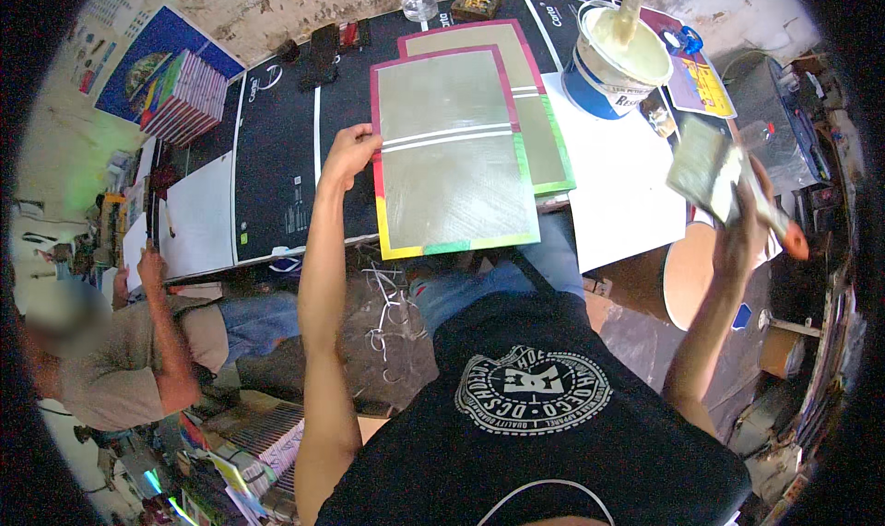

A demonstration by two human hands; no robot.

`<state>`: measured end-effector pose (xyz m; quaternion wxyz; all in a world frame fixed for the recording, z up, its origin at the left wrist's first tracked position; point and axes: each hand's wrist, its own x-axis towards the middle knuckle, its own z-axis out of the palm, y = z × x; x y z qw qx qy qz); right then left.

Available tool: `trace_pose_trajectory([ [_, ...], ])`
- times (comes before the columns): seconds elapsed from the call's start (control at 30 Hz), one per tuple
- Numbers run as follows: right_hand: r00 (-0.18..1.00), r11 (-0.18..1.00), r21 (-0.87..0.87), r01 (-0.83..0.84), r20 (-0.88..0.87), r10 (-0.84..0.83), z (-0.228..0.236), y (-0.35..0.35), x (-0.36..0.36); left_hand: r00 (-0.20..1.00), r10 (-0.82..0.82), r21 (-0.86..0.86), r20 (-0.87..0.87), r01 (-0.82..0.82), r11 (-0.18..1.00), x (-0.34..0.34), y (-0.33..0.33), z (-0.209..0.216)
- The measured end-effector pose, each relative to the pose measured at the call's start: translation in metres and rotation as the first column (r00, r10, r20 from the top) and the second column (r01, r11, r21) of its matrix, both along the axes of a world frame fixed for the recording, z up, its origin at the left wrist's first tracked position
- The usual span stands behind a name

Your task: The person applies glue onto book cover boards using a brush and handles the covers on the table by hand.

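Note:
An open book cover (452, 189) lies face down in front of me, with two grey boards, white strips between them and a red, yellow and green turned-in border. My left hand (348, 157) pinches its left edge between thumb and fingers. A second, similar cover (551, 162) lies partly hidden beneath it. Off to the right, my right hand (749, 214) is closed around a wide flat brush (702, 165) with an orange-tipped handle, raised and slightly blurred. Its bristles look coated in something pale. White sheets (627, 189) lie between the covers and the brush.
A bucket (590, 91) of cream paste, a stick standing in it, is behind the sheets. A stack of books (189, 97) stands at the table's far left. A co-worker's hand (150, 266) is by a white sheet at left. A brown drum (668, 272) stands below right.

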<state>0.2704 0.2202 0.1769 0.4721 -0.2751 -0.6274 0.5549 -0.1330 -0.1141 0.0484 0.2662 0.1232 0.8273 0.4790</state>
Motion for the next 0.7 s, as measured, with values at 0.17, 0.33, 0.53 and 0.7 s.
trace_pose_trajectory([
  [0.17,0.977,0.969,0.179,-0.172,0.160,0.144,-0.041,-0.023,-0.174,0.998,-0.022,0.078,0.053,0.018,0.997,0.016,0.001,0.002],
  [0.33,0.828,0.752,0.387,-0.533,0.419,0.371,-0.090,-0.068,-0.329,1.000,0.005,0.048,-0.003,-0.004,0.999,0.007,-0.007,-0.018],
  [0.53,0.656,0.714,0.437,-0.547,0.753,0.041,-0.070,0.039,-0.345,1.000,-0.008,0.038,-0.027,0.009,0.999,0.007,-0.007,-0.023],
  [0.7,0.894,0.832,0.469,-0.297,0.443,0.069,-0.061,-0.003,-0.280,1.000,0.015,0.081,-0.008,-0.015,0.997,0.013,0.003,-0.011],
])
